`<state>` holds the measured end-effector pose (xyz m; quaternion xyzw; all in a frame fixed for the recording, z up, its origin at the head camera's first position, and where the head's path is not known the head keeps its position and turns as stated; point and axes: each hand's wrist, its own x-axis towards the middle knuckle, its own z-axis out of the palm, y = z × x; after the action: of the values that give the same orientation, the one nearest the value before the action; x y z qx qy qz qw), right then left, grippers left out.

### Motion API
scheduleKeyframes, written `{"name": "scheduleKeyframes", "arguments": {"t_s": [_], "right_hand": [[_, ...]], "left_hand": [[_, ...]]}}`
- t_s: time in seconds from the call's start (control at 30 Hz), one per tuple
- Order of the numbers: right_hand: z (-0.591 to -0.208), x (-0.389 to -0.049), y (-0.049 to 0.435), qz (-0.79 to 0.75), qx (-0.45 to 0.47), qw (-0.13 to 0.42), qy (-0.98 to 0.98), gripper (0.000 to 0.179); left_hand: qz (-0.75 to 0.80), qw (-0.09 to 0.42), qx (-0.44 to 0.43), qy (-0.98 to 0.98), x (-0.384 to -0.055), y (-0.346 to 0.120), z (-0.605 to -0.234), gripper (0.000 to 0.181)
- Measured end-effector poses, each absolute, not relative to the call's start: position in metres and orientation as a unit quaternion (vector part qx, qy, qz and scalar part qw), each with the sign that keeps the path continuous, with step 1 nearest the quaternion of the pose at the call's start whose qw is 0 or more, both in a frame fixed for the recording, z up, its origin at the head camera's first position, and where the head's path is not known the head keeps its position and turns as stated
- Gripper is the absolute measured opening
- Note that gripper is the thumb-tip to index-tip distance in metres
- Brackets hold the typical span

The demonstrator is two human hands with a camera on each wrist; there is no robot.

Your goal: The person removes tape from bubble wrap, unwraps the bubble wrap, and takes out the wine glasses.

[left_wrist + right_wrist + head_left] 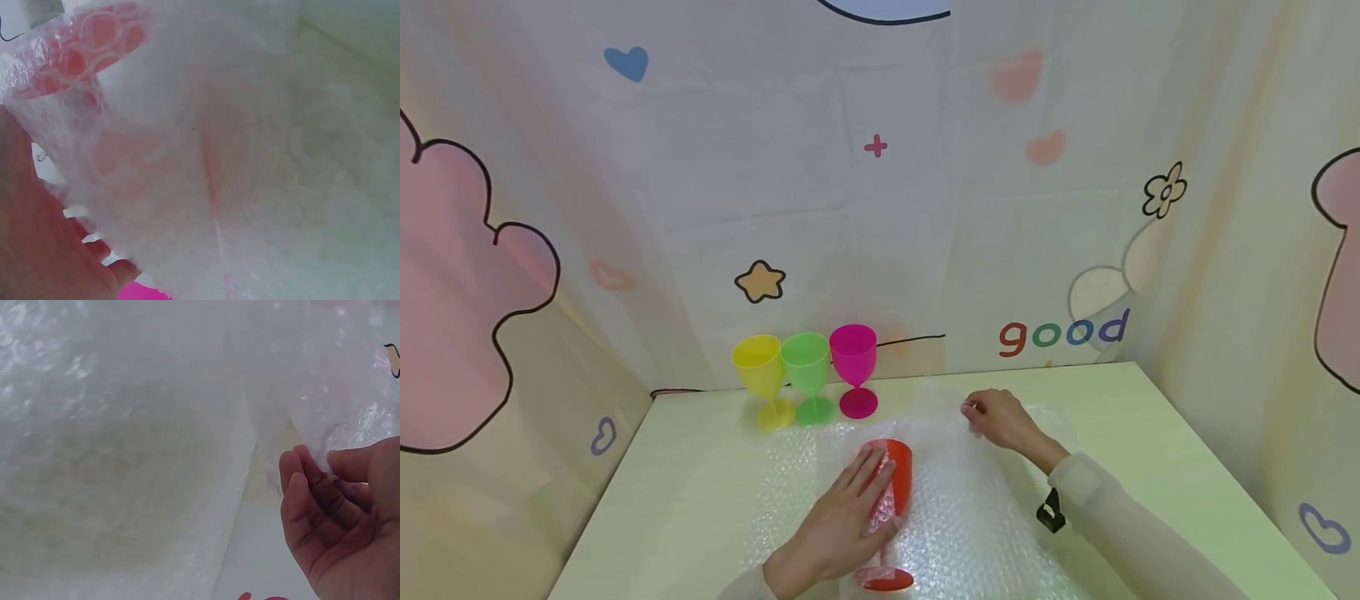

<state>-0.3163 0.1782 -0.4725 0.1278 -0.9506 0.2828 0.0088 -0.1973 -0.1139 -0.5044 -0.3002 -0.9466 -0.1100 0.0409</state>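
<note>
A red plastic goblet (902, 475) lies on a sheet of clear bubble wrap (955, 517), its rim away from me and its foot towards me. Part of the wrap is folded over the goblet's left side. My left hand (846, 521) rests on that covered side, fingers extended along the bowl, thumb across near the stem. Further back on the right, my right hand (1000, 419) pinches an edge of the wrap between thumb and fingers. Close up in the right wrist view, the pinched film (322, 450) rises from the fingertips. Wrap fills most of the left wrist view, hiding much of the goblet.
Behind the wrap, a yellow goblet (760, 371), a green goblet (806, 367) and a magenta goblet (853, 358) stand upright in a row. The pale tabletop (647, 500) ends at a printed curtain (880, 208). A black band (1050, 511) hangs by my right sleeve.
</note>
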Motion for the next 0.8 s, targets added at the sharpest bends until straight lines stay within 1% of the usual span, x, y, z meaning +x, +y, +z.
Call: {"name": "scheduleKeyframes", "arguments": {"t_s": [0.13, 0.17, 0.27, 0.33, 0.43, 0.53, 0.6, 0.63, 0.8], "right_hand": [[-0.477, -0.316, 0.185, 0.273, 0.114, 0.0, -0.955, 0.021], [-0.478, -0.316, 0.186, 0.27, 0.111, 0.005, -0.956, 0.023], [-0.477, -0.311, 0.186, 0.262, 0.118, 0.051, -0.957, 0.033], [-0.472, -0.303, 0.182, 0.256, 0.142, 0.098, -0.951, 0.04], [-0.459, -0.285, 0.172, 0.23, 0.207, 0.16, -0.937, 0.037], [-0.449, -0.266, 0.161, 0.171, 0.29, 0.174, -0.925, 0.031], [-0.446, -0.256, 0.155, 0.125, 0.328, 0.149, -0.925, 0.032], [-0.446, -0.252, 0.152, 0.1, 0.341, 0.127, -0.926, 0.035], [-0.454, -0.238, 0.146, 0.044, 0.363, -0.025, -0.931, 0.055]], "left_hand": [[-0.109, 0.032, -0.291, -0.95, -0.196, -0.116, -0.504, 0.081], [-0.111, 0.032, -0.29, -0.95, -0.196, -0.117, -0.504, 0.08], [-0.121, 0.032, -0.293, -0.948, -0.196, -0.12, -0.504, 0.08], [-0.123, 0.036, -0.299, -0.946, -0.196, -0.121, -0.503, 0.08], [-0.114, 0.05, -0.311, -0.942, -0.197, -0.124, -0.502, 0.08], [-0.102, 0.071, -0.316, -0.941, -0.199, -0.126, -0.498, 0.078], [-0.102, 0.083, -0.315, -0.94, -0.2, -0.127, -0.493, 0.077], [-0.102, 0.085, -0.314, -0.94, -0.201, -0.127, -0.491, 0.077], [-0.11, 0.065, -0.314, -0.941, -0.201, -0.121, -0.485, 0.077]]}}
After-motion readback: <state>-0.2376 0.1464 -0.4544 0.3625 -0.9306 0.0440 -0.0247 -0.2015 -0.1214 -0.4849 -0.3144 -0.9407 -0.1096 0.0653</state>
